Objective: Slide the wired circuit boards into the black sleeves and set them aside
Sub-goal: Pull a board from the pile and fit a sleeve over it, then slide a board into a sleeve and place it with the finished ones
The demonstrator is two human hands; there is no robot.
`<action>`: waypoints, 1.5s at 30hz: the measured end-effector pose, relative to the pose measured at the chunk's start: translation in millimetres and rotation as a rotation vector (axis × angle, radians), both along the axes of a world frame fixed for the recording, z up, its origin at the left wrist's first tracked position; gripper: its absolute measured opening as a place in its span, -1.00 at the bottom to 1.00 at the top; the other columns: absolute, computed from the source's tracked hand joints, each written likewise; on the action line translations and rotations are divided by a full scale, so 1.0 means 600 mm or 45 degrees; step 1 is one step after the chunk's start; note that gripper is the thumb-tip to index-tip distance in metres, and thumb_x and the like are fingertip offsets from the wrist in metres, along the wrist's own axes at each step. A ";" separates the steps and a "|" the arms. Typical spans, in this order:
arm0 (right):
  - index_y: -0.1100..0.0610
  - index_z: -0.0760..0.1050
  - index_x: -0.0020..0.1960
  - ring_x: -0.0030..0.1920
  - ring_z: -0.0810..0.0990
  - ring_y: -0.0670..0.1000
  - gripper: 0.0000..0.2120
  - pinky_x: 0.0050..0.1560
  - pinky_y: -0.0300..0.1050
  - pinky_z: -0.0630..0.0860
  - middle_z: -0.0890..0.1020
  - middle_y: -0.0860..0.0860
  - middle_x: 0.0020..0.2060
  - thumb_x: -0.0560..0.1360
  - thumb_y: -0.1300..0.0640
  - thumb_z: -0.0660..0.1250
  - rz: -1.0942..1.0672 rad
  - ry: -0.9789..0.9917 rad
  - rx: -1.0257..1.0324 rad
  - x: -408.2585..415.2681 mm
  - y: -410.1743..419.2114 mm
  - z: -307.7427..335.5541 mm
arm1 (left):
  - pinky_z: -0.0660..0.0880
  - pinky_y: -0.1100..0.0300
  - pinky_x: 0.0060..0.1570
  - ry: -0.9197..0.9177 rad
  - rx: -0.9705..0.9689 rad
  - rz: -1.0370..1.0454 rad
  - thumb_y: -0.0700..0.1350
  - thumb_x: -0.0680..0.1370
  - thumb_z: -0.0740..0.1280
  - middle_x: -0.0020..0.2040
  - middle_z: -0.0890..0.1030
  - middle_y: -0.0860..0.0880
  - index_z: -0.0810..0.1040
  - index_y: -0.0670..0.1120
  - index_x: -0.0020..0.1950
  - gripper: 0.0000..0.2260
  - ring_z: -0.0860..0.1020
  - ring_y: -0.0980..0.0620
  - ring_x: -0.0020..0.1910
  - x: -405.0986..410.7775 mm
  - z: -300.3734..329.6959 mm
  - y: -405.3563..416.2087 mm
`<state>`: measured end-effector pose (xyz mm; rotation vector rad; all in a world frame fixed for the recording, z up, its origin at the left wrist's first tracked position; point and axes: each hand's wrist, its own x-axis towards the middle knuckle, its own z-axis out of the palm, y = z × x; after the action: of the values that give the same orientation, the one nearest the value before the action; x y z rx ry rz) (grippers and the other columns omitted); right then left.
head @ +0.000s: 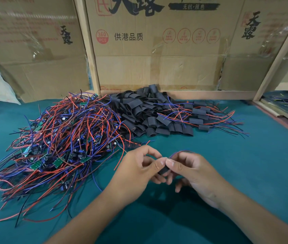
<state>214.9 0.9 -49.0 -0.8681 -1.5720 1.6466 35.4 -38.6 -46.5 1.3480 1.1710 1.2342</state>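
Both hands meet above the green worktop, near the front edge. The left hand and right hand each pinch one black sleeve between thumb and forefinger, thumbs tip to tip. The sleeve's long axis appears to run left to right between them. Blue and red wires arc over the right fingers; the board itself is hidden. Judgement: insertion is under way, and the finished stack lies far right.
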 end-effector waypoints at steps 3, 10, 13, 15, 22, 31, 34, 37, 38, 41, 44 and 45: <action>0.11 0.63 -0.18 -0.29 0.59 0.06 -0.76 -0.42 -0.12 0.49 0.66 0.18 -0.23 0.38 -0.06 0.55 -0.028 0.011 -0.057 -0.002 -0.003 0.005 | 0.57 0.14 -0.29 0.143 0.086 -0.014 -0.15 0.64 0.31 -0.33 0.65 -0.06 0.53 -0.15 -0.02 -0.91 0.62 -0.02 -0.38 -0.002 -0.002 -0.001; 0.13 0.55 -0.16 -0.39 0.58 -0.03 -0.90 -0.49 -0.21 0.45 0.65 0.08 -0.32 0.48 0.15 0.45 -0.260 -0.053 -0.046 -0.002 0.037 0.054 | 0.42 0.39 -0.24 0.449 0.277 0.224 0.04 0.62 0.31 -0.23 0.63 0.11 0.56 0.03 -0.04 -0.88 0.54 0.20 -0.29 -0.015 0.001 0.000; 0.08 0.55 -0.18 -0.43 0.60 -0.07 -0.89 -0.52 -0.25 0.44 0.64 0.03 -0.36 0.49 0.13 0.46 -0.422 -0.009 -0.069 0.008 0.120 0.099 | 0.37 0.41 -0.22 0.627 0.357 0.385 -0.03 0.62 0.32 -0.20 0.59 0.18 0.56 0.02 0.02 -0.94 0.50 0.23 -0.25 -0.026 -0.001 0.006; 0.09 0.56 -0.14 -0.46 0.59 -0.07 -0.91 -0.53 -0.26 0.45 0.63 0.02 -0.37 0.50 0.14 0.45 -0.543 0.035 -0.108 0.017 0.191 0.124 | 0.41 0.33 -0.17 0.710 0.377 0.410 -0.05 0.61 0.31 -0.17 0.59 0.13 0.55 0.02 0.03 -0.95 0.51 0.17 -0.21 -0.030 -0.003 0.009; 0.24 0.40 0.10 -0.45 0.53 0.03 -0.75 -0.61 -0.27 0.48 0.56 0.22 -0.12 0.60 0.07 0.34 -0.897 -0.309 -0.275 0.062 0.352 0.090 | 0.46 0.10 -0.14 0.951 0.436 0.297 -0.06 0.62 0.26 -0.20 0.49 0.16 0.49 0.05 -0.04 -0.94 0.43 0.13 -0.22 -0.031 -0.017 0.011; 0.12 0.58 -0.05 -0.51 0.48 -0.05 -0.91 -0.56 -0.24 0.37 0.62 0.03 -0.35 0.54 0.12 0.32 -0.748 -0.595 0.301 -0.027 0.267 0.101 | 0.40 0.08 -0.19 1.247 0.363 0.167 0.09 0.63 0.21 -0.32 0.46 0.06 0.48 0.04 -0.03 -0.83 0.46 -0.02 -0.24 -0.025 -0.022 0.009; 0.06 0.58 -0.11 -0.49 0.54 -0.07 -0.91 -0.55 -0.22 0.40 0.64 -0.03 -0.39 0.55 0.11 0.33 -0.323 -0.613 0.477 -0.106 0.203 0.109 | 0.43 0.04 -0.17 1.336 0.367 0.178 0.12 0.62 0.19 -0.16 0.63 -0.01 0.51 0.02 0.00 -0.79 0.56 -0.13 -0.13 -0.026 -0.022 0.009; 0.06 0.57 -0.17 -0.45 0.62 -0.02 -0.85 -0.53 -0.20 0.47 0.66 -0.03 -0.38 0.56 0.14 0.29 -0.065 -0.764 0.645 -0.171 0.167 0.102 | 0.49 0.00 -0.14 1.390 0.332 0.167 0.11 0.63 0.18 -0.13 0.66 -0.06 0.51 0.02 0.03 -0.79 0.58 -0.18 -0.10 -0.031 -0.020 0.011; 0.08 0.57 -0.17 -0.40 0.66 0.04 -0.84 -0.53 -0.22 0.47 0.67 -0.01 -0.35 0.55 0.15 0.27 -0.019 -0.867 0.707 -0.183 0.163 0.100 | 0.49 -0.02 -0.14 1.399 0.322 0.161 0.10 0.63 0.17 -0.14 0.65 -0.08 0.49 0.01 0.02 -0.79 0.58 -0.20 -0.10 -0.032 -0.018 0.011; 0.08 0.58 -0.17 -0.29 0.68 0.11 -0.86 -0.53 -0.30 0.44 0.67 0.00 -0.31 0.53 0.18 0.29 0.107 -1.146 0.872 -0.191 0.158 0.091 | 0.41 -0.04 -0.20 1.354 0.355 0.134 0.14 0.66 0.10 -0.20 0.59 -0.13 0.37 -0.01 -0.13 -0.72 0.53 -0.25 -0.14 -0.032 -0.008 0.004; 0.02 0.58 -0.14 -0.24 0.68 0.08 -0.94 -0.21 -0.06 0.63 0.69 -0.02 -0.25 0.47 0.05 0.43 0.184 -1.208 0.838 -0.186 0.156 0.069 | 0.33 -0.03 -0.27 1.355 0.517 0.113 0.22 0.64 -0.01 -0.31 0.50 -0.09 0.29 0.01 -0.20 -0.64 0.45 -0.21 -0.25 -0.032 0.004 -0.004; -0.02 0.55 -0.11 -0.20 0.67 0.07 -0.87 -0.12 0.01 0.62 0.69 -0.01 -0.19 0.43 -0.02 0.46 0.183 -1.264 0.842 -0.187 0.155 0.062 | 0.31 -0.02 -0.28 1.362 0.553 0.115 0.23 0.62 -0.04 -0.33 0.47 -0.07 0.31 0.00 -0.20 -0.62 0.42 -0.19 -0.29 -0.033 0.006 -0.005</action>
<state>102.6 94.2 -12.1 -1.2796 -2.6608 0.6099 15.7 -41.8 -43.2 2.4565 1.7279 0.8125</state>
